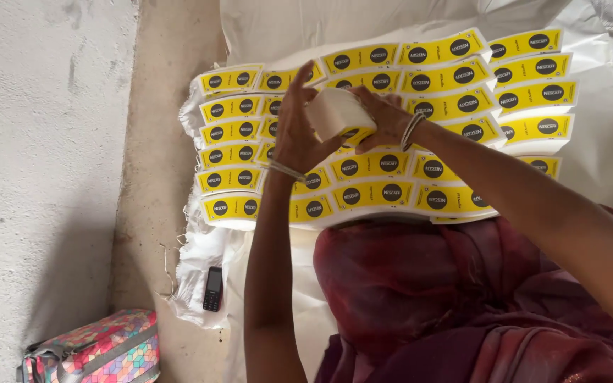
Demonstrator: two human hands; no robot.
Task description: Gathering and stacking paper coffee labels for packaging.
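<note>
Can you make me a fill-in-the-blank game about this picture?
1. Both hands, left hand and right hand, hold a white stack of ____.
2. The labels laid in rows are black and ____.
3. On the white cloth lies a black ____.
4. The colourful bag sits on the ____.

Missing words: labels; yellow; phone; floor

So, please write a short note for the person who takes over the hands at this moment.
Left hand: fingers spread, steadying the small stack of curved yellow cut-outs.
Right hand: grips the same stack from the other side, held up above the rows.
Rows: many yellow stacks lie side by side on the white sheet, in about three columns.
Done: most rows are laid.
Left: the stack in hand is not yet set down.
Nearby: a phone and a colourful bag on the floor.
</note>
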